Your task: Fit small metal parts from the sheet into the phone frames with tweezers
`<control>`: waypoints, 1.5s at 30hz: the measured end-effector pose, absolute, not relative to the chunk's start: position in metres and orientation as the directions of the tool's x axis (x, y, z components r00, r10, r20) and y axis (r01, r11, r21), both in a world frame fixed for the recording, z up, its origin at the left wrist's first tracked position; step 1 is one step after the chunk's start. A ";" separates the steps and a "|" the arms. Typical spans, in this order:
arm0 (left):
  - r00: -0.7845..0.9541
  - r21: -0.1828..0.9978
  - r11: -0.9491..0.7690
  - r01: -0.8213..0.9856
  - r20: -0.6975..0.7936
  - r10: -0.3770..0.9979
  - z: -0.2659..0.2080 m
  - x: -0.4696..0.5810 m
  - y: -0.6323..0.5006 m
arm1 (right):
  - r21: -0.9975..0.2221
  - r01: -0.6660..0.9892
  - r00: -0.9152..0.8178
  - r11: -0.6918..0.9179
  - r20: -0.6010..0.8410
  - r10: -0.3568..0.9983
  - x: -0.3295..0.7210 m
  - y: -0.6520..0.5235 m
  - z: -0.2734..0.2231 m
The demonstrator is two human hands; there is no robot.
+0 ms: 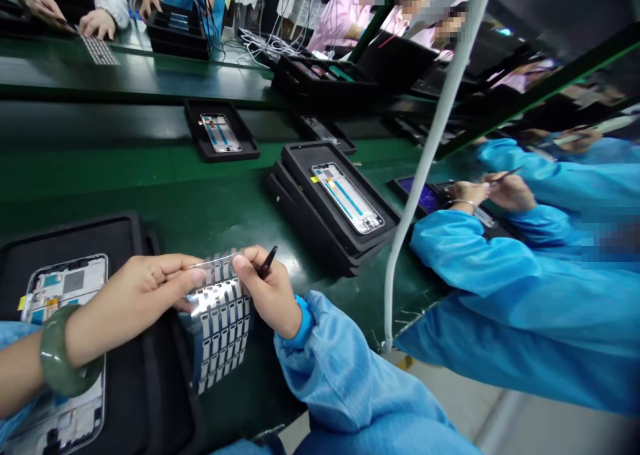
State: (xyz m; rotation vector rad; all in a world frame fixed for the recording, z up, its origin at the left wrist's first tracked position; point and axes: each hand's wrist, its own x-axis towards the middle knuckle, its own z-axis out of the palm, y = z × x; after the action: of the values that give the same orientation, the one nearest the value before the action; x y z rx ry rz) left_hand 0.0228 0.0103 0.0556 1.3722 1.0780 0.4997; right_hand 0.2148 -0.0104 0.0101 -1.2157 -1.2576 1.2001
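Between my two hands hangs a sheet of small die-cut stickers (223, 325), bent near its top, with rows of pale pieces on a shiny backing. My left hand (150, 285) pinches the sheet's upper left edge between thumb and fingers. At the upper right edge, my right hand (267, 291) grips the sheet with its thumb and also has black tweezers (267, 263) tucked in its fingers, tip pointing up and right. Under my left forearm lies a phone frame (70, 278) in a black foam tray (123, 241), partly covered by the arm.
Stacked black trays (300, 168) with a phone frame (347, 198) on top stand ahead to the right. A grey cable (430, 161) hangs in front of a blue-sleeved co-worker (525, 275). Another tray (250, 149) sits further back; people work across the green bench (225, 205).
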 end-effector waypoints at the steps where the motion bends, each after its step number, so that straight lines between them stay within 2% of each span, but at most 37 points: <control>1: 0.472 0.935 0.168 0.311 -0.306 0.827 0.054 0.022 0.009 | -1.000 0.023 -0.019 -0.002 -0.002 1.000 0.215 -0.011 0.010; 6: 0.469 0.899 -0.023 0.438 -0.206 0.859 0.052 0.022 0.005 | -0.999 0.028 0.001 -0.043 -0.043 0.999 0.214 -0.013 0.014; 11: 0.456 0.892 -0.079 0.445 -0.149 0.877 0.057 0.027 0.008 | -0.999 0.015 -0.057 -0.049 -0.050 0.997 0.218 -0.013 0.019; 17: 0.470 0.941 0.227 0.250 -0.323 0.822 0.060 0.026 0.015 | -1.000 0.007 -0.164 -0.002 -0.003 0.986 0.223 -0.011 0.018; 21: 0.482 0.931 0.312 0.188 -0.364 0.797 0.060 0.026 0.016 | -0.999 0.042 -0.200 0.019 0.010 0.980 0.223 -0.010 0.015; 25: 0.414 0.918 0.365 0.157 -0.397 0.819 0.062 0.026 0.014 | -0.995 0.097 -0.201 0.028 0.008 0.980 0.224 -0.009 0.016; 34: 0.419 0.943 0.120 0.312 -0.250 0.873 0.065 0.025 0.014 | -0.996 0.083 -0.211 0.038 0.019 0.977 0.229 -0.003 0.016; 36: 0.362 0.943 0.051 0.328 -0.176 0.915 0.073 0.025 0.013 | -0.998 0.052 -0.187 0.047 0.036 0.982 0.233 -0.002 0.017; 38: 0.277 0.935 -0.062 0.350 -0.040 0.960 0.079 0.026 0.011 | -0.995 -0.021 -0.102 0.093 0.095 0.990 0.240 0.001 0.021; 40: 0.242 0.884 -0.224 0.411 0.131 0.961 0.080 0.027 0.009 | -0.978 -0.155 0.028 0.139 0.137 0.990 0.250 0.005 0.026; 41: 0.277 0.828 -0.318 0.461 0.207 0.938 0.076 0.027 0.008 | -0.960 -0.232 0.091 0.155 0.137 0.986 0.255 0.008 0.028; 43: 0.421 0.648 -0.505 0.570 0.298 0.857 0.064 0.029 0.006 | -0.921 -0.355 0.182 0.161 0.101 0.978 0.265 0.013 0.031; 45: 0.533 0.407 -0.622 0.669 0.320 0.783 0.048 0.030 0.004 | -0.910 -0.387 0.226 0.151 0.065 0.972 0.271 0.018 0.031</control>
State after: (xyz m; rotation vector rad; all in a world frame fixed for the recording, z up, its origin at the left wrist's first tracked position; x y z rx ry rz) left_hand 0.0302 0.0041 0.0483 2.5381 1.2239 0.7062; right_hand 0.2706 0.0177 0.0311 -0.9196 -0.8090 1.1463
